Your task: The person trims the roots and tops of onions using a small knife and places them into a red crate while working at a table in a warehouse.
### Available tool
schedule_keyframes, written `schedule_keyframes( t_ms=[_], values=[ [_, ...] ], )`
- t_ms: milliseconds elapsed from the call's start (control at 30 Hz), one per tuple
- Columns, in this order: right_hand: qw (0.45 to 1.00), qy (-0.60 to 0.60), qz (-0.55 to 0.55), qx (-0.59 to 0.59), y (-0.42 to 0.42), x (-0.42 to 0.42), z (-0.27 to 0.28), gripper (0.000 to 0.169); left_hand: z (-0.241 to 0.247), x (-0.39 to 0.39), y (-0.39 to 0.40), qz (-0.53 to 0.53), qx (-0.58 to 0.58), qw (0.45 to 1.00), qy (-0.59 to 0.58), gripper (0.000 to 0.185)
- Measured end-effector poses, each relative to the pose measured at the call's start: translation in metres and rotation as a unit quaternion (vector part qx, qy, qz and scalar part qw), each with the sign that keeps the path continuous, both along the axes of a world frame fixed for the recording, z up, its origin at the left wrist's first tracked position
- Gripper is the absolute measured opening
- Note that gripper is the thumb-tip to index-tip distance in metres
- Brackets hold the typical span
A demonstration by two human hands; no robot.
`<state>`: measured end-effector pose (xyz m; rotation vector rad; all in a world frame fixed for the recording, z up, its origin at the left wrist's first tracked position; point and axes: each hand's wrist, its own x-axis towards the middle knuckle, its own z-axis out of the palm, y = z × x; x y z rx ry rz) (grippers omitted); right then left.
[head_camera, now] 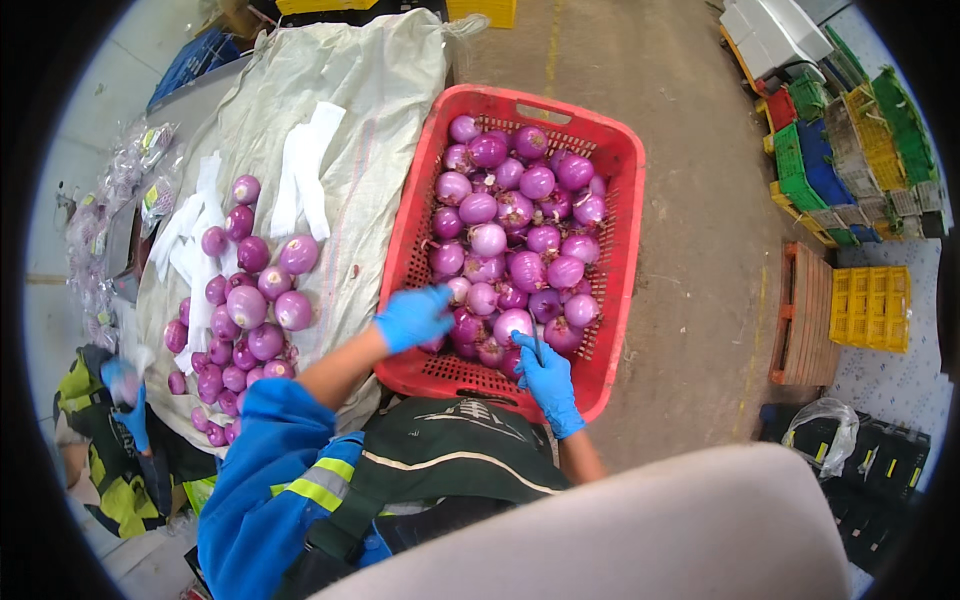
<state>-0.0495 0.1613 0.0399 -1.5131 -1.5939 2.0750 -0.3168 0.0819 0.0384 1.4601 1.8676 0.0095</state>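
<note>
In front of me a red plastic crate (634, 225) holds many purple onions (527, 271). My left hand (417, 318), in a blue glove, is over the crate's near left side, fingertips beside a small pale onion; whether it grips anything is unclear from the blur. My right hand (547, 379), also gloved in blue, is closed on a thin dark tool (535, 339), perhaps a knife, at the crate's near right, next to a pale onion (512, 325). To the left, a heap of onions (247, 306) lies on a whitish woven sheet (375, 97), beside white mesh sleeves (309, 172).
Another person (112, 450) in blue gloves works at the left edge, holding something blurred. Net-bagged onions (94, 247) lie along the far left. Stacked crates (847, 165), a wooden pallet (808, 315) and black crates (870, 480) stand on the right. A pale rounded surface (637, 532) covers the lower foreground.
</note>
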Motion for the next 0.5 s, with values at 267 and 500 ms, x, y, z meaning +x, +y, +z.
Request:
schedule_keyframes(
  t_ms=[267,500],
  values=[
    [0.998,0.007,-0.057,0.027,0.003,0.024,-0.006,0.03,-0.186,0.059,-0.015,0.226,-0.008,0.967,-0.12,0.105],
    [0.892,-0.054,0.097,0.438,-0.012,0.013,-0.034,0.041,-0.05,0.03,-0.004,0.377,-0.156,0.724,-0.557,0.074]
  ],
)
